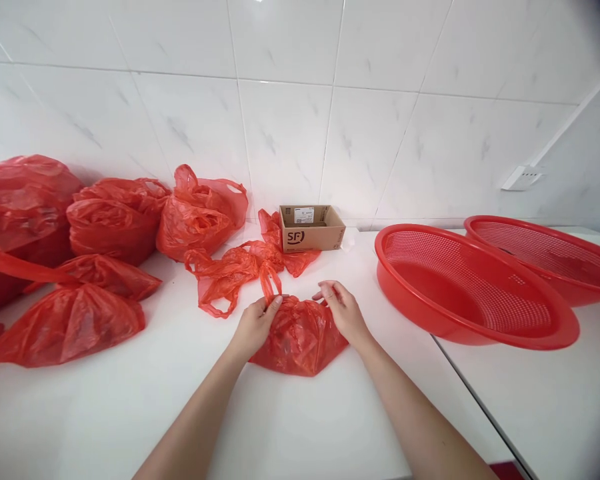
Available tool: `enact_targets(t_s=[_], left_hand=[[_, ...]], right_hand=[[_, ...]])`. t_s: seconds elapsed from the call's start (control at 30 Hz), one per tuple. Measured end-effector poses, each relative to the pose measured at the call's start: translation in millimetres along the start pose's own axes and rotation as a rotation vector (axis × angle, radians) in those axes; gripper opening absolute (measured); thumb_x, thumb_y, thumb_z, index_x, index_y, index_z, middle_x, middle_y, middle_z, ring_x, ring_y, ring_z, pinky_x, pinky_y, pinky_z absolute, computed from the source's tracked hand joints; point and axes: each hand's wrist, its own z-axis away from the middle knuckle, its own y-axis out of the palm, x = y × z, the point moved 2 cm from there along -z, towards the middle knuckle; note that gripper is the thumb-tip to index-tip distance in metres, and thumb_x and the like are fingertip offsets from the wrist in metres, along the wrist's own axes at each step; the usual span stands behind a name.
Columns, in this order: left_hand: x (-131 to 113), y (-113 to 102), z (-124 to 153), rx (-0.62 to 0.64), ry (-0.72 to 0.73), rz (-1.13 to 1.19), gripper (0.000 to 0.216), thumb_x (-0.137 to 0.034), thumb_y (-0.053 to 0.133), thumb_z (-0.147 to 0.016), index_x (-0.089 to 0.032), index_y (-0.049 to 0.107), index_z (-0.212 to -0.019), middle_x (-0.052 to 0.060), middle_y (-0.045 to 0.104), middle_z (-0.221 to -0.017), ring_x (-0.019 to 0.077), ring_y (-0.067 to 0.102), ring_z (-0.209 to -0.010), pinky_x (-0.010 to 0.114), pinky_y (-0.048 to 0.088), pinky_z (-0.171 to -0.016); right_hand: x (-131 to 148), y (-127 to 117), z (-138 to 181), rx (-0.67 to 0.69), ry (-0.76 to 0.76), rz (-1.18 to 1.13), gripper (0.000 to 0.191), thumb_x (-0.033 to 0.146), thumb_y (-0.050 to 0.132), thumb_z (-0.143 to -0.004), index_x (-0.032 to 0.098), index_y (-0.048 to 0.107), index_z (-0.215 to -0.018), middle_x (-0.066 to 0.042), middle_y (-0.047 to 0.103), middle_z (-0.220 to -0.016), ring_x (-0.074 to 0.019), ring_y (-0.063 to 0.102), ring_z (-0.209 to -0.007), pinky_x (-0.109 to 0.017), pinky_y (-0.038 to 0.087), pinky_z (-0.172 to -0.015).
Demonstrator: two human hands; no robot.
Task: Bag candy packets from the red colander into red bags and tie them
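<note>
1. Bag position: a small red plastic bag (300, 340) sits on the white table (300, 427) straight ahead of the person, between the two hands and touching both.
2. The left hand (255, 327) lies on the bag's upper left edge; its fingers (273, 303) are pressed together on a twisted strip of plastic that rises from the bag's top.
3. The right hand (343, 310) rests on the upper right edge, its fingers (325, 293) curled and pinching the gathered rim there.
4. Relation that matters: the bag's mouth faces away from the person, toward the wall, and both sets of fingers sit at that far rim, one on each side. The bag's wider axis runs left to right, so neither hand is clearly nearer; they are about evenly placed.
5. Just beyond the fingers lies an empty, crumpled red bag (240, 270), near but apart from the held one.
6. Behind that stands a small open cardboard box (311, 230) against the tiled wall.
7. Several filled red bags (110, 220) are heaped to the left; two red mesh baskets (473, 287) lie to the right, well apart from the hands.
</note>
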Motion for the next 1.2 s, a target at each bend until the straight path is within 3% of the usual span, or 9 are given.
enact_targets(t_s=[0.17, 0.33, 0.47, 0.63, 0.7, 0.8, 0.93, 1.07, 1.2], left_hand=[[8.2, -4.7, -4.4, -0.140, 0.006, -0.129, 0.050, -0.063, 0.048, -0.083, -0.021, 0.045, -0.056, -0.003, 0.046, -0.053, 0.0151, 0.045, -0.053, 0.029, 0.036, -0.056], [17.2, -14.9, -13.9, -0.239, 0.002, -0.202, 0.058, -0.063, 0.052, -0.079, -0.024, 0.024, -0.048, -0.006, 0.029, -0.045, 0.0109, 0.029, -0.043, 0.027, 0.025, -0.047], [25.0, -30.7, -18.1, -0.330, 0.049, -0.214, 0.054, -0.064, 0.041, -0.085, -0.023, 0.037, -0.050, -0.001, 0.046, -0.048, 0.0151, 0.046, -0.047, 0.028, 0.037, -0.049], [5.4, -41.4, -7.1, -0.557, 0.235, -0.276, 0.052, -0.049, 0.014, -0.096, -0.018, 0.054, -0.083, 0.011, 0.064, -0.087, 0.0235, 0.061, -0.084, 0.037, 0.050, -0.076], [-14.7, -18.5, -3.4, -0.470, 0.370, -0.352, 0.040, -0.046, 0.028, -0.096, -0.018, 0.057, -0.097, 0.011, 0.064, -0.103, 0.0231, 0.060, -0.097, 0.038, 0.048, -0.087], [-45.1, 37.3, -8.0, -0.162, 0.567, -0.501, 0.025, -0.034, 0.048, -0.090, -0.025, 0.061, -0.111, 0.004, 0.061, -0.124, 0.0188, 0.052, -0.118, 0.032, 0.039, -0.103], [-65.4, 89.5, -29.7, 0.133, 0.560, -0.703, 0.031, -0.020, 0.060, -0.081, -0.019, 0.064, -0.112, 0.011, 0.064, -0.120, 0.0278, 0.053, -0.119, 0.043, 0.036, -0.104], [-75.8, 78.9, -33.3, 0.311, 0.396, -0.803, 0.014, -0.025, 0.059, -0.082, -0.016, 0.068, -0.087, 0.012, 0.070, -0.093, 0.0302, 0.064, -0.094, 0.045, 0.046, -0.087], [-97.9, 24.9, 2.6, 0.469, 0.261, -0.713, 0.027, -0.045, 0.050, -0.088, -0.022, 0.065, -0.086, 0.002, 0.069, -0.087, 0.0183, 0.063, -0.078, 0.027, 0.048, -0.066]], right_hand=[[-13.9, -11.3, -9.8, -0.105, 0.212, -0.405, 0.037, 0.049, 0.064, -0.075, 0.020, 0.062, -0.098, -0.004, 0.069, -0.083, -0.0178, 0.065, -0.072, -0.032, 0.050, -0.071], [-27.9, -11.6, -19.6, -0.168, 0.257, -0.440, 0.037, 0.048, 0.070, -0.067, 0.019, 0.065, -0.090, -0.001, 0.064, -0.070, -0.0170, 0.063, -0.064, -0.030, 0.051, -0.061], [-34.8, -24.5, -26.1, -0.273, 0.211, -0.426, 0.033, 0.046, 0.068, -0.068, 0.019, 0.064, -0.086, 0.001, 0.059, -0.063, -0.0154, 0.060, -0.060, -0.030, 0.051, -0.060], [-38.0, -43.4, -29.1, -0.331, 0.136, -0.397, 0.034, 0.048, 0.063, -0.073, 0.021, 0.061, -0.093, 0.004, 0.056, -0.061, -0.0115, 0.051, -0.052, -0.024, 0.044, -0.050], [-38.1, -42.9, -29.4, -0.303, 0.124, -0.369, 0.036, 0.049, 0.063, -0.073, 0.021, 0.061, -0.096, 0.002, 0.061, -0.065, -0.0103, 0.049, -0.050, -0.023, 0.041, -0.048], [-37.4, -40.2, -28.6, -0.279, 0.118, -0.352, 0.037, 0.051, 0.061, -0.077, 0.022, 0.061, -0.101, 0.002, 0.063, -0.068, -0.0086, 0.045, -0.048, -0.022, 0.038, -0.046], [-36.1, -43.4, -27.4, -0.268, 0.119, -0.384, 0.038, 0.051, 0.058, -0.079, 0.023, 0.057, -0.105, 0.003, 0.062, -0.067, -0.0079, 0.044, -0.046, -0.021, 0.037, -0.045], [-39.0, -49.2, -28.8, -0.327, 0.146, -0.451, 0.041, 0.051, 0.061, -0.076, 0.023, 0.055, -0.106, 0.002, 0.062, -0.068, -0.0106, 0.051, -0.047, -0.023, 0.042, -0.046], [-45.1, -49.9, -32.4, -0.367, 0.198, -0.440, 0.040, 0.050, 0.062, -0.076, 0.022, 0.056, -0.104, 0.001, 0.064, -0.072, -0.0110, 0.055, -0.052, -0.022, 0.044, -0.048]])
